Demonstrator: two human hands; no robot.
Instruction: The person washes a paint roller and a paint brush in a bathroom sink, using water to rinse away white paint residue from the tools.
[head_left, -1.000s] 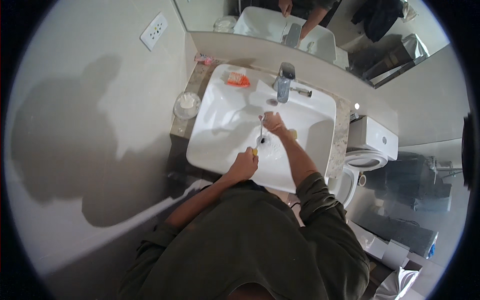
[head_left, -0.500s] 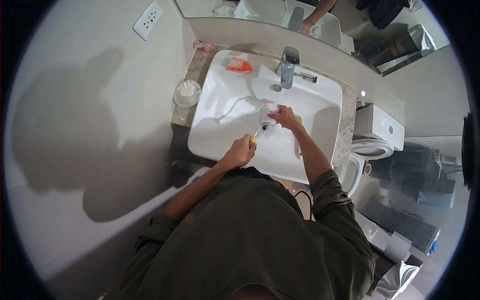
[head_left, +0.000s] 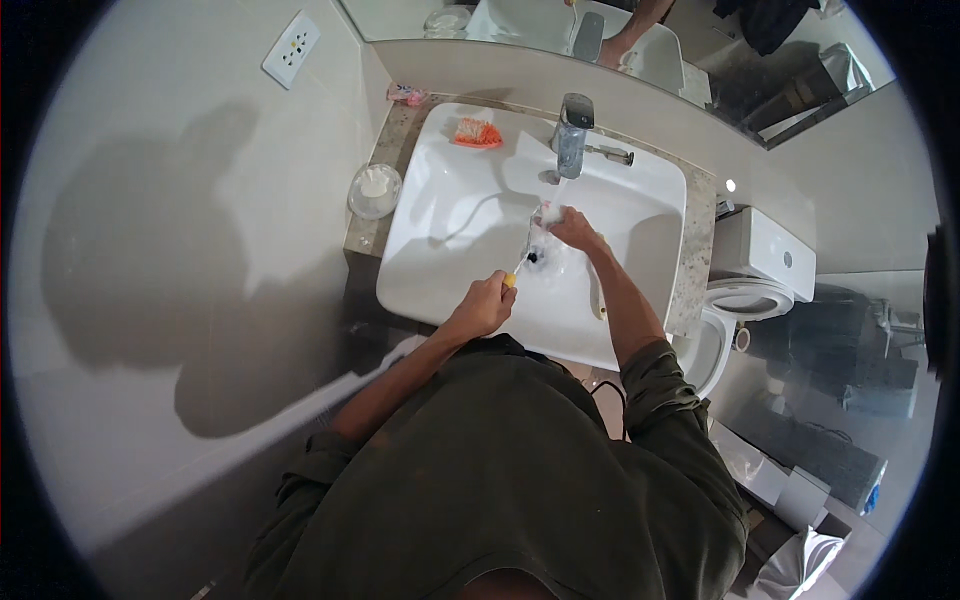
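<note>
In the head view, my left hand is closed on the yellow handle of a thin pale tool reaching over the drain of the white sink. Under the stream from the tap, my right hand grips a pale, pink-tipped object at the tool's far end; whether it is part of that tool I cannot tell. A yellowish item lies partly hidden beside my right forearm. An orange-and-white bristly item sits on the sink's back left.
A round clear dish with a white bar and a pink packet stand on the stone counter. A mirror runs behind the tap. A toilet is at the right, a tiled wall with a socket at the left.
The view has shifted, raising the sink in the picture. My right hand and the object it grips have moved slightly rightward beneath the tap; my left hand keeps hold of the yellow handle.
</note>
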